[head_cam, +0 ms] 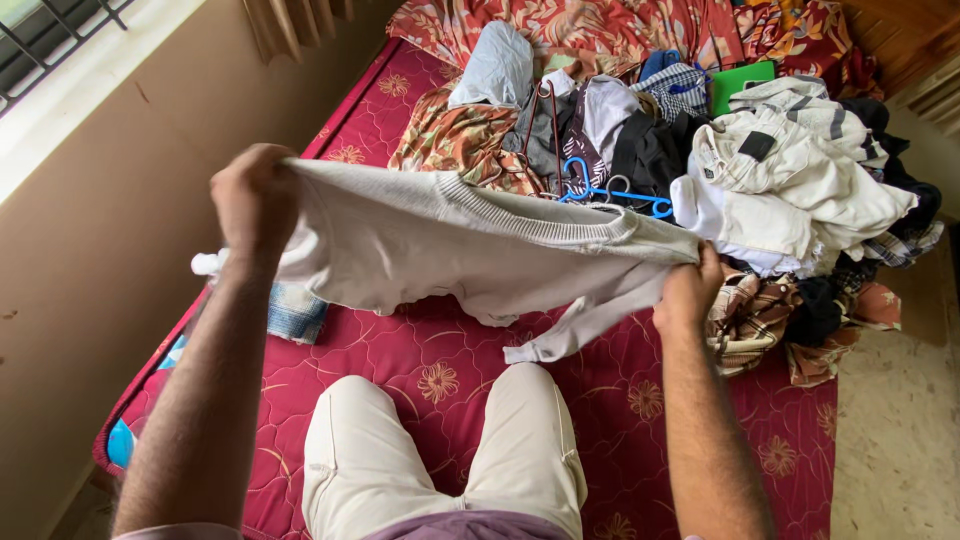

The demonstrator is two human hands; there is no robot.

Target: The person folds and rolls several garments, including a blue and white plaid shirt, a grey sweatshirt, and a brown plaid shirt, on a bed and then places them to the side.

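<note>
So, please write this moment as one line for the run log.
left hand: shut on sweater | right hand: shut on sweater | sweater: cream, stretched between hands above mattress | clothes pile: behind

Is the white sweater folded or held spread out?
Spread out: the white sweater is stretched between the left hand and right hand above the red mattress, one sleeve dangling.

Counted in view: two bare hands, left hand [255,200] and right hand [688,292]; one cream ribbed knit sweater [470,240]; one red floral quilted mattress [420,370]; one blue plastic hanger [612,192]; one green flat folder [741,84]; one mixed heap of clothes [800,190], garments too tangled to count.
</note>
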